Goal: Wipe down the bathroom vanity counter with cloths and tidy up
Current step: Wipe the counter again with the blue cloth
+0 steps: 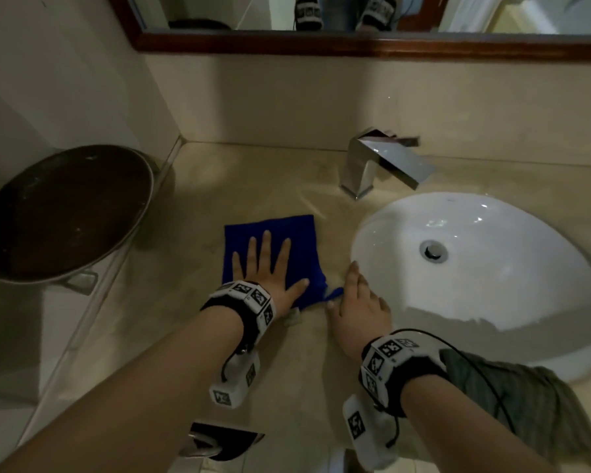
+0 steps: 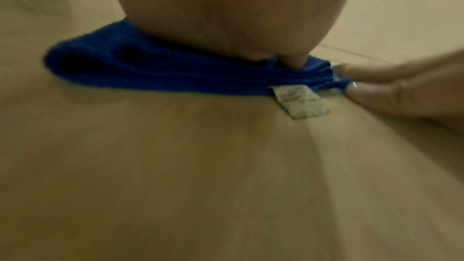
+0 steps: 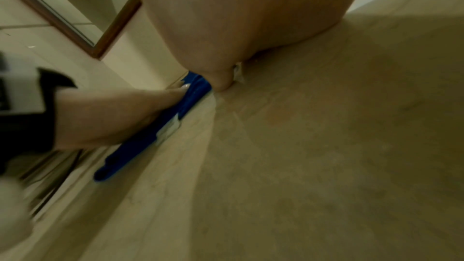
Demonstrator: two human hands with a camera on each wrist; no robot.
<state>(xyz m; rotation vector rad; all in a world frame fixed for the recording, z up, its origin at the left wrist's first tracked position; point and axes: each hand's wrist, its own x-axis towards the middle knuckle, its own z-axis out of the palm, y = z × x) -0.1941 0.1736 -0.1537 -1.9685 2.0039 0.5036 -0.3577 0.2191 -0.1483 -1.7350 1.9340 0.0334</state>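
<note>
Beige vanity counter filled mid-frame, left of the sink. On it, the folded blue cloth lay under the flat, spread left hand; the right hand pinched its lower-right corner. Apparently tidying or folding; next, square that corner.

The room is dim, with warm, yellowish light. Pale cream tiles cover the back wall and the side wall, which meet in a corner on the left. A mirror with a dark wooden frame hangs above, reflecting a pale doorway area. Down to the left stands a toilet with its dark brown lid closed, a shadowed tiled floor beneath it.
</note>
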